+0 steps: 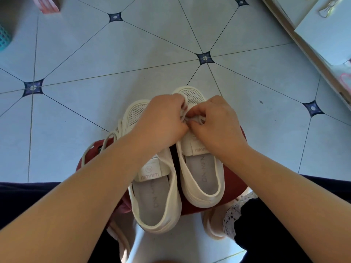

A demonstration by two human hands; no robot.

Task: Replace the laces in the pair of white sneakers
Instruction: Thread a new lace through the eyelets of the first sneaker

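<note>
Sneakers [152, 205] sit side by side on a red stool [234, 177] close below, heels nearest, which keeps the lacing within reach. Above the right sneaker [201, 186], left grip [161, 120] and right grip [214, 124] both pinch its lace [196, 119], probably threading it.

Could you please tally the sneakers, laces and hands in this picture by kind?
White sneakers: 2, the left sneaker and the right sneaker.
Laces: 2, the loose lace and the pinched lace.
Hands: 2, the left hand and the right hand.
Total: 6.
</note>
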